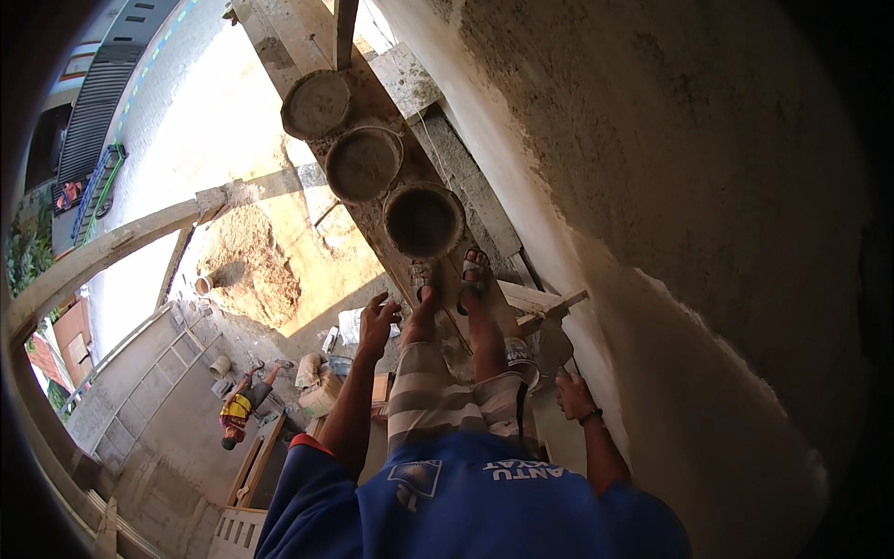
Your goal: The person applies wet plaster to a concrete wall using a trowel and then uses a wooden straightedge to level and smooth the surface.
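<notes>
- Grey blade-like tool point(556, 343): at 4 o'clock from the middle of the view, just beyond the fingers of the right hand
- Right hand point(575, 399): between 4 and 5 o'clock, fingers partly curled; whether they close on the tool's handle, I cannot tell
- Left hand point(376, 328): at 8 o'clock, fingers loosely spread, nothing in them
- Nearest bowl point(410, 198), middle bowl point(363, 140) and farthest bowl point(315, 82): in a row toward 11 o'clock on the plank point(372, 107), the nearest just ahead of the sandalled feet point(475, 268)
- Step in hand, as I judge it: standing or stepping on the plank, not working the wall point(708, 242) at 3 o'clock
- Next move calls for sure footing, and a deep bend if a bowl is wanted
- Farther out: sand mound point(247, 252) at 9 o'clock, another person point(240, 407) lower down at 8 o'clock
</notes>
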Tool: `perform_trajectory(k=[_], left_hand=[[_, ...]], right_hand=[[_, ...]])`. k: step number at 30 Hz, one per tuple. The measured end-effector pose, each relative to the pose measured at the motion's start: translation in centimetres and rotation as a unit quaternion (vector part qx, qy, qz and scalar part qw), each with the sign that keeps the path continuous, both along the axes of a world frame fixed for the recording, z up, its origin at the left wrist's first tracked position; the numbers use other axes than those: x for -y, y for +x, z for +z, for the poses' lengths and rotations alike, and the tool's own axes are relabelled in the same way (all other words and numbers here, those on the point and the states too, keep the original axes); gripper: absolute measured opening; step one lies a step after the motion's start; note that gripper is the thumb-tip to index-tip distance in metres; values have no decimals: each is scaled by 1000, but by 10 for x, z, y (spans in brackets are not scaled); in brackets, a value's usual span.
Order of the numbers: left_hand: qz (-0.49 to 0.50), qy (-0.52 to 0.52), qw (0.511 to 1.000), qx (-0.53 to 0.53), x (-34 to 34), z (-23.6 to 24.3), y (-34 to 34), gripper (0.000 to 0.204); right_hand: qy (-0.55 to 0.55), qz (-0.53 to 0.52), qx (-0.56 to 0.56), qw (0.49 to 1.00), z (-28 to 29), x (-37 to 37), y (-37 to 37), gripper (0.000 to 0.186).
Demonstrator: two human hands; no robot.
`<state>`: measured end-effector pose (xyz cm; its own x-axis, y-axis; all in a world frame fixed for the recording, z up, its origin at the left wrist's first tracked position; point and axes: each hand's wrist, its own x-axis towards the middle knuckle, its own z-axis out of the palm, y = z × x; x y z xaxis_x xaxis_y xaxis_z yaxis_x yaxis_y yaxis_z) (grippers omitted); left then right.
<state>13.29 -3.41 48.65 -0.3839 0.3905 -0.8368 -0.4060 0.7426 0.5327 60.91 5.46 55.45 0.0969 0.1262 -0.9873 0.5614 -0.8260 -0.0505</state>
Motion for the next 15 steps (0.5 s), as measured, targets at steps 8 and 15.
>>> perform_trajectory(k=[8, 15], left_hand=[[-150, 78, 975, 143, -29, 3, 74, 50], [-166, -8, 907, 387, -76, 46, 150, 42]], right_hand=[[125, -84, -13, 988, 29, 7, -79, 55], [348, 129, -28, 928, 49, -20, -192, 46]])
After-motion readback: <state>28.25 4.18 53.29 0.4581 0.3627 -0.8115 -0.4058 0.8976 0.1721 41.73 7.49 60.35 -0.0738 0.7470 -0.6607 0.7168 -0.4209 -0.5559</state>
